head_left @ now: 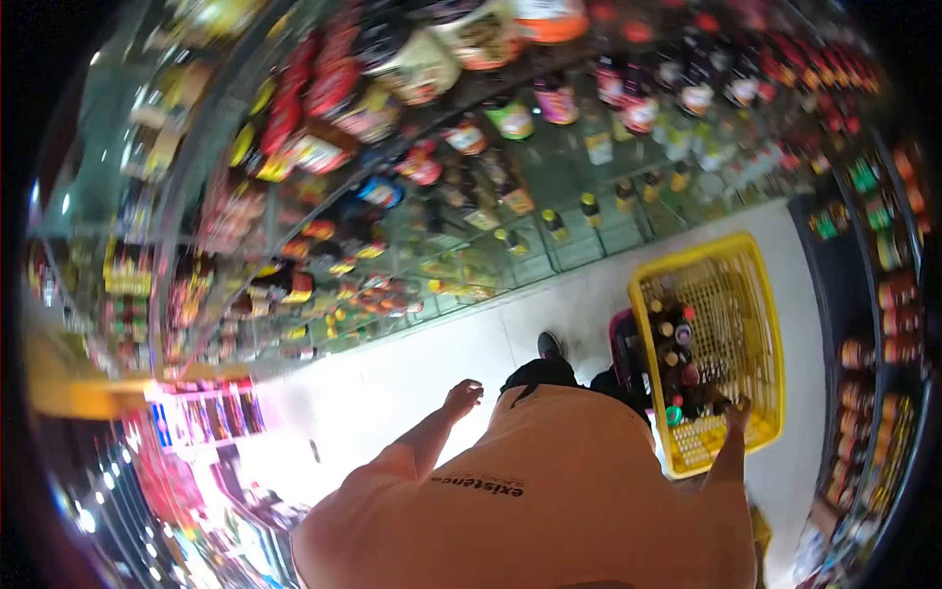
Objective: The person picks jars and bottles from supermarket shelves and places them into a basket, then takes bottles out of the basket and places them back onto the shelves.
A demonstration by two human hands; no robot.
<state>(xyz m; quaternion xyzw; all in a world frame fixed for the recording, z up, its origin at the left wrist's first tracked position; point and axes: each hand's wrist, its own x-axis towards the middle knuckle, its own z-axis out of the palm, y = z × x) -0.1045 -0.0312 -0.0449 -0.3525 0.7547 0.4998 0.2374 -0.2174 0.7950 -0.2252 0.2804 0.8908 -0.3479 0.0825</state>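
My right hand is inside the yellow plastic basket, on its near side. Its fingers are closed at the end of a dark bottle lying tilted there. More dark bottles with red, tan and purple caps stand along the basket's left side, and a green cap shows close to the tilted one. Out to the left, over the pale floor, my left hand hangs with loosely bent fingers apart and nothing in them.
Glass shelves packed with bottles, jars and packets run across the front and left. A dark shelf unit with jars stands right of the basket. My shoe rests on the white floor. Motion blurs much of the view.
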